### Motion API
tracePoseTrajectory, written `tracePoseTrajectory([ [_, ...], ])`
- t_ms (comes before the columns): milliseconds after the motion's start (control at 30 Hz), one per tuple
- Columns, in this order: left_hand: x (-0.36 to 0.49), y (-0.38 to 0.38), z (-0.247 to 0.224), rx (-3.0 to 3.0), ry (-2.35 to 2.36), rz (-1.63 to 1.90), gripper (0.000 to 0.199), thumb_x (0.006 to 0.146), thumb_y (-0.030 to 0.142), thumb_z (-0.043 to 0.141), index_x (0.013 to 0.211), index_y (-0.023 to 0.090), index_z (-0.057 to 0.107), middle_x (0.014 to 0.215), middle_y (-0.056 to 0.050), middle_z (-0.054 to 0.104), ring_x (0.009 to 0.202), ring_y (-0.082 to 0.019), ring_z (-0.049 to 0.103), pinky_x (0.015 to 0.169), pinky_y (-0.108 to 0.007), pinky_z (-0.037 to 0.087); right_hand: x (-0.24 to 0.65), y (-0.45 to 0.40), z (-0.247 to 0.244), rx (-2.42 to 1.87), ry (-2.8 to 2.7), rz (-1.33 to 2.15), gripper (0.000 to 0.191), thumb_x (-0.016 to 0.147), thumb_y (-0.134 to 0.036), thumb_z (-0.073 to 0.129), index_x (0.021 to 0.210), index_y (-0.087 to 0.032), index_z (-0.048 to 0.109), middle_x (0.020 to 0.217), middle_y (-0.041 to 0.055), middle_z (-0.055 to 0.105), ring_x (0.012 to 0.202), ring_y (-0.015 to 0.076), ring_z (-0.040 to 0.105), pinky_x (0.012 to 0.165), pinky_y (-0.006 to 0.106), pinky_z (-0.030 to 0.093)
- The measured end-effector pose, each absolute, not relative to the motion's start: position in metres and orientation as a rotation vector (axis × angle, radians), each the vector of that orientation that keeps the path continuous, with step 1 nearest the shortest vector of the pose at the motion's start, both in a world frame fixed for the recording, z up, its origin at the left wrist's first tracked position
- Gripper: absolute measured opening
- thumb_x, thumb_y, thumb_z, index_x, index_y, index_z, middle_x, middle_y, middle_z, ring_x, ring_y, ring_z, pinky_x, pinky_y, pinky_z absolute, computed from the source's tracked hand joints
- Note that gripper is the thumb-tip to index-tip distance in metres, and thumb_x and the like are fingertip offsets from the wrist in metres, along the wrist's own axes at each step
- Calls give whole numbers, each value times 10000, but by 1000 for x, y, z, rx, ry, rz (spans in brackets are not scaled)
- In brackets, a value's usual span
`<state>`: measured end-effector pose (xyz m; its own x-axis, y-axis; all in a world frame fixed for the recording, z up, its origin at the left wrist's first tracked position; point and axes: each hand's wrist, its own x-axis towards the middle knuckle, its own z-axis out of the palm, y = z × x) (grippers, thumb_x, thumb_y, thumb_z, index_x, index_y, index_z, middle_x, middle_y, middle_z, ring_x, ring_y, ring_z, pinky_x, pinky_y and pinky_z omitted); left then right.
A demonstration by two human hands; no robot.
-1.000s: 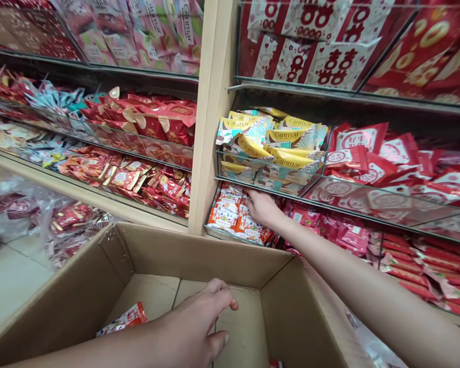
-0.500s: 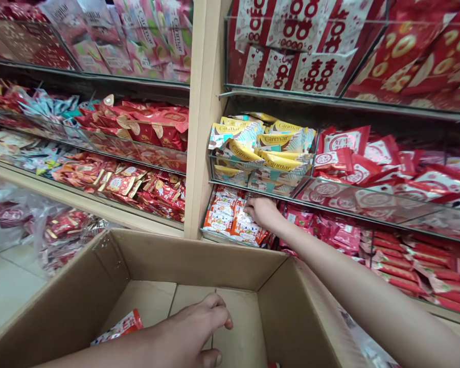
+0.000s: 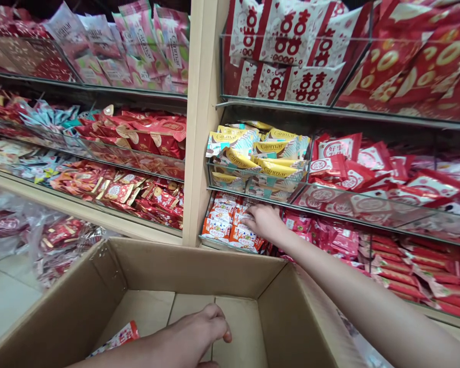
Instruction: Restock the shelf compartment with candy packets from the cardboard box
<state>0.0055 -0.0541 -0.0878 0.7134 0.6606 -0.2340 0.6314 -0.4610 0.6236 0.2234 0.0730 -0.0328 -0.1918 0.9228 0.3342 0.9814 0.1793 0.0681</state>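
Note:
My right hand (image 3: 266,222) reaches into the lowest shelf bin, its fingers apart and lying on orange-and-white snack packets (image 3: 219,223). Nothing shows gripped there, though part of the packets is hidden behind the hand. Over the cardboard box (image 3: 199,266) hangs my left hand (image 3: 205,332), empty, with its thumb and fingers apart. One red-and-white snack packet (image 3: 118,337) lies on the box floor at the left, partly covered by my left forearm.
Yellow Ginmar packets (image 3: 268,151) fill the bin just above my right hand. A wooden upright (image 3: 201,122) divides the shelves. Pink packets (image 3: 337,237) lie right of the hand, under my arm. Plastic bags of snacks (image 3: 57,240) sit on the floor at left.
The fingers of my right hand have spread from a more curled pose over the packets. My left hand has sunk slightly in view; the whole view has shifted a little.

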Motion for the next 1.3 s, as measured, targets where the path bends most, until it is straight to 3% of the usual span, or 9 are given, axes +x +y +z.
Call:
tracePoseTrajectory([
  [167,5,-45,-97,2268,900,92,403,626,124,590,984,308,570,1072,13,567,925,-188,559,832,-292,437,223,71,-33,-1867,-2296,-391,216,821,-322,497,883,-178,646,982,120,629,943,255,536,790,374,340],
  [333,2,-45,-104,2296,906,72,374,630,158,575,975,301,588,1046,6,577,798,-161,570,736,-269,457,222,73,-35,-1838,-2348,-351,200,799,-366,543,811,-199,653,912,83,657,958,255,523,802,390,315],
  [500,1,-48,-104,2334,860,132,376,636,143,564,968,316,605,1019,22,604,859,-169,582,767,-262,455,219,68,-30,-1840,-2344,-335,271,851,-345,457,759,-185,655,838,87,665,888,243,547,779,382,305],
  [600,6,-51,-90,2378,820,93,317,677,133,527,945,277,615,968,-1,630,806,-154,604,719,-231,470,218,57,-26,-1747,-2355,-329,367,869,-444,393,810,-182,643,902,96,649,913,240,535,765,356,306],
  [733,10,-51,-60,2554,730,300,256,799,123,400,910,230,605,877,-26,644,798,-138,597,720,-203,469,219,43,-31,-1570,-2480,-258,371,784,-503,521,877,-156,614,941,114,633,929,246,533,760,338,291],
  [867,3,-34,-44,2731,815,624,326,848,155,360,1106,237,541,1151,-55,571,1060,-168,517,918,-267,410,224,44,-43,-1628,-2455,-277,211,855,-309,473,852,-159,622,884,96,650,885,223,564,783,354,263],
  [967,-1,-13,-39,2784,1010,653,393,863,206,355,1242,227,456,1352,-59,422,1226,-195,384,1030,-341,313,224,50,-49,-1666,-2409,-273,243,868,-319,448,799,-171,628,848,75,661,870,219,579,802,372,259],
  [1167,22,25,-24,2913,1046,244,539,879,413,332,1347,147,322,1443,-111,254,1322,-259,190,1080,-420,150,219,49,-45,-1747,-2354,-322,236,847,-308,469,758,-155,626,845,92,672,844,231,599,837,425,270],
  [1300,40,44,-24,2890,1044,168,672,848,580,237,1374,160,250,1449,-122,219,1328,-284,149,1065,-469,133,221,53,-29,-1769,-2385,-294,244,826,-338,484,733,-176,640,800,73,682,803,214,613,762,339,354],
])
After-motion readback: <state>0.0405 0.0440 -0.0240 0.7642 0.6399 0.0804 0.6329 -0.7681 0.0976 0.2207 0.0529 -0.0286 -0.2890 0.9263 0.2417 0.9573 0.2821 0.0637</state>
